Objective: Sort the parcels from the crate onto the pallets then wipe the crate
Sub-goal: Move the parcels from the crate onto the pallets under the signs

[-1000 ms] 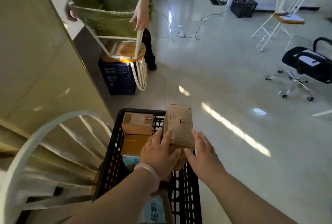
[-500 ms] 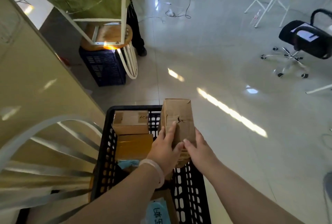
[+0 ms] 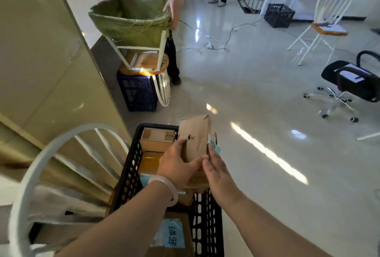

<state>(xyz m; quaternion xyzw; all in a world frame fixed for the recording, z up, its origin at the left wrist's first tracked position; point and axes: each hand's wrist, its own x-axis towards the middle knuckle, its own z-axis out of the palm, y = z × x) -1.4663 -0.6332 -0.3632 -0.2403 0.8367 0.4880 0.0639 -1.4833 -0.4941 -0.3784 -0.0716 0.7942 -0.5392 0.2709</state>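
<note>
- White chair back (image 3: 21, 211), curved hoop and spokes, just left of the crate.
- Green sack (image 3: 131, 26) stretched over an upturned frame, well beyond the crate, its rim held by another person.
- Black crate (image 3: 131, 174), perforated walls, with cardboard boxes (image 3: 157, 136) lying inside it.
- Brown parcel (image 3: 195, 135), creased and torn on its face, upright above the crate's right wall, lifted clear of the boxes inside.
- Left grip (image 3: 176, 164) curled round the parcel's left edge, thumb across the face, above the crate's middle.
- Right grip (image 3: 216, 172) pressed against the parcel's right side, fingers straight, over the crate's right wall.
- Pale bracelet (image 3: 166, 186) on the left wrist, over the crate.
</note>
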